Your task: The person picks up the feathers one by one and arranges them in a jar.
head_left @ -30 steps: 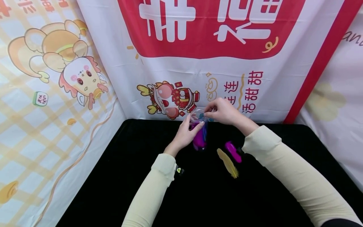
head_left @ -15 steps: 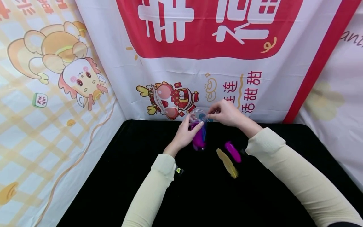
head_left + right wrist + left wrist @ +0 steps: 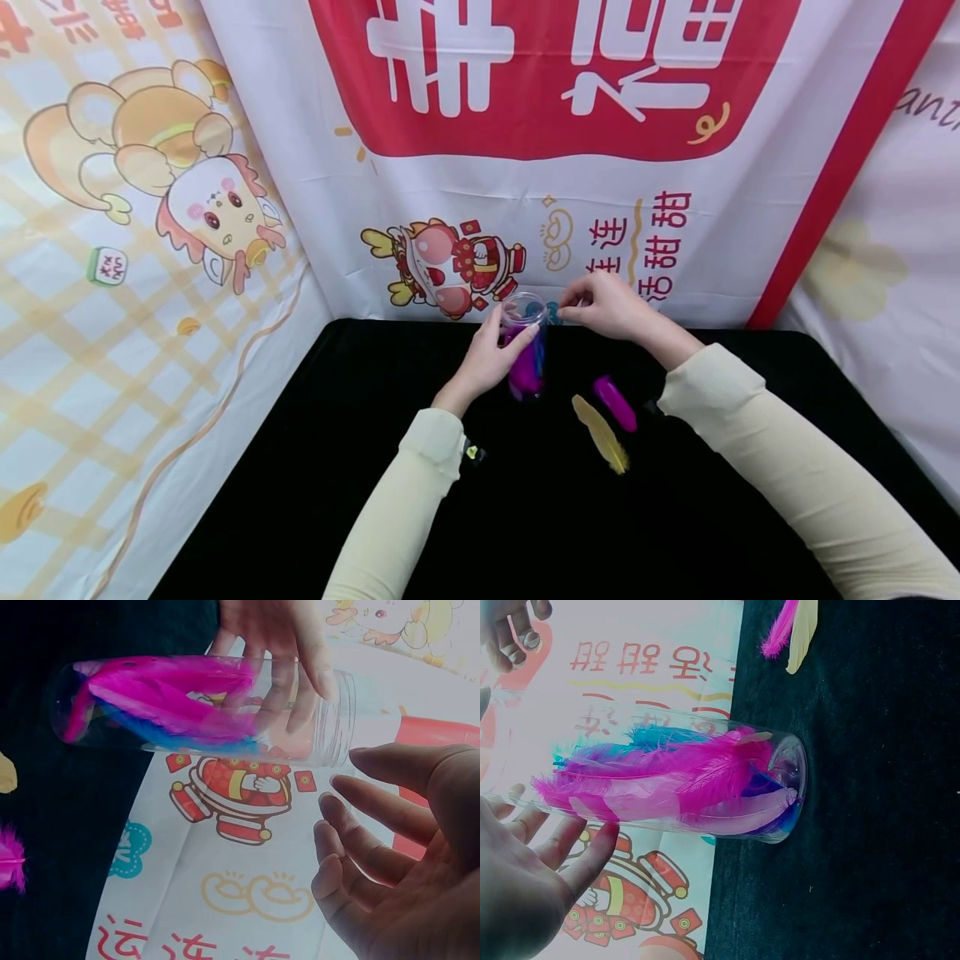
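A clear plastic jar (image 3: pixel 527 329) stands upright at the back of the black table, with magenta, pale pink and blue feathers (image 3: pixel 652 776) inside. My left hand (image 3: pixel 483 360) grips it near the top, fingers on one side and thumb on the other. Just to the right of the jar's open mouth is my right hand (image 3: pixel 606 308); in the right wrist view its fingers are loosely bent, thumb apart, with nothing visible between them. Nearer to me on the cloth lie a loose yellow feather (image 3: pixel 602 435) and a magenta feather (image 3: pixel 617 403).
Black cloth covers the table (image 3: pixel 480 517). A printed white and red banner (image 3: pixel 420 183) hangs right behind the jar, and a checked cartoon cloth (image 3: pixel 150 333) borders the left side.
My right hand has drawn back to the right, away from the jar's rim. The left hand and the jar have stayed in place.
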Demonstrator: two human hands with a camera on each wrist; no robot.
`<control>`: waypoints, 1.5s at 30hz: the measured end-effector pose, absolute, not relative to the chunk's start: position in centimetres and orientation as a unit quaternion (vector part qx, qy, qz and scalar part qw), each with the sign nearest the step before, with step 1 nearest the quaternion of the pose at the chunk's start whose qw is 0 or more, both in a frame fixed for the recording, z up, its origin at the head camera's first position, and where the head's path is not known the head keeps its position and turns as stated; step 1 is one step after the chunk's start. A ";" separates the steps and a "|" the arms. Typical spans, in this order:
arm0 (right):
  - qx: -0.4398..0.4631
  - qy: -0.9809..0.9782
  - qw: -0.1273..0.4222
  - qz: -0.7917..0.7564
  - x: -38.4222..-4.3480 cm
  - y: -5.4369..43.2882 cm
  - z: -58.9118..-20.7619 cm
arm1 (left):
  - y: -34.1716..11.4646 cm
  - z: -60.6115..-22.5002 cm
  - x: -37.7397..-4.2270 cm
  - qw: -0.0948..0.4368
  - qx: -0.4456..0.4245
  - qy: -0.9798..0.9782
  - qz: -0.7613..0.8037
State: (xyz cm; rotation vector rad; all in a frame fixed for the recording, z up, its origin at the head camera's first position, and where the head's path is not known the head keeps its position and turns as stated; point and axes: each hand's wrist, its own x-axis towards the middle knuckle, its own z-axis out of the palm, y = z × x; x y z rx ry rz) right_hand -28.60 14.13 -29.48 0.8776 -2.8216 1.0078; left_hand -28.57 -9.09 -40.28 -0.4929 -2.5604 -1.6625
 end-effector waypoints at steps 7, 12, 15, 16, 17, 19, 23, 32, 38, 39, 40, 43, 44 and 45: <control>0.274 -0.906 0.006 0.322 -28.6 14.7 -29.9 | -9.1 -40.3 -28.6 0.029 -0.158 -0.831 -0.533; 0.276 -0.908 0.015 0.315 -28.8 15.2 -30.5 | -9.1 -40.3 -28.6 0.029 -0.161 -0.830 -0.533; 0.276 -0.908 0.013 0.314 -28.8 15.5 -30.7 | -9.0 -40.3 -28.6 0.026 -0.162 -0.828 -0.537; 0.277 -0.908 0.012 0.314 -28.8 15.6 -30.7 | -9.0 -40.3 -28.6 0.025 -0.162 -0.827 -0.538; 0.278 -0.908 0.011 0.314 -28.8 15.7 -30.8 | -9.0 -40.2 -28.6 0.025 -0.161 -0.827 -0.538; 0.277 -0.908 0.008 0.314 -28.8 15.8 -30.8 | -9.0 -40.2 -28.6 0.024 -0.160 -0.827 -0.538; 0.276 -0.908 0.005 0.316 -28.8 16.2 -31.0 | -9.0 -40.3 -28.6 0.027 -0.160 -0.829 -0.535; 0.269 -0.907 0.002 0.324 -29.0 16.9 -31.5 | -9.1 -40.4 -28.6 0.027 -0.160 -0.829 -0.536; 0.253 -0.908 -0.009 0.333 -29.1 17.4 -32.2 | -9.0 -40.4 -28.5 0.025 -0.159 -0.829 -0.535; 0.251 -0.909 -0.011 0.333 -29.1 17.5 -32.3 | -9.0 -40.4 -28.5 0.025 -0.158 -0.830 -0.535; 0.250 -0.909 -0.011 0.334 -29.2 17.6 -32.4 | -9.0 -40.4 -28.5 0.024 -0.158 -0.830 -0.535; 0.246 -0.909 -0.010 0.336 -29.3 17.8 -32.7 | -9.0 -40.3 -28.5 0.023 -0.158 -0.829 -0.536; 0.247 -0.909 -0.008 0.336 -29.3 17.9 -32.7 | -9.0 -40.2 -28.5 0.023 -0.159 -0.829 -0.536; 0.246 -0.909 -0.007 0.337 -29.4 18.0 -32.8 | -9.0 -40.2 -28.5 0.022 -0.158 -0.829 -0.536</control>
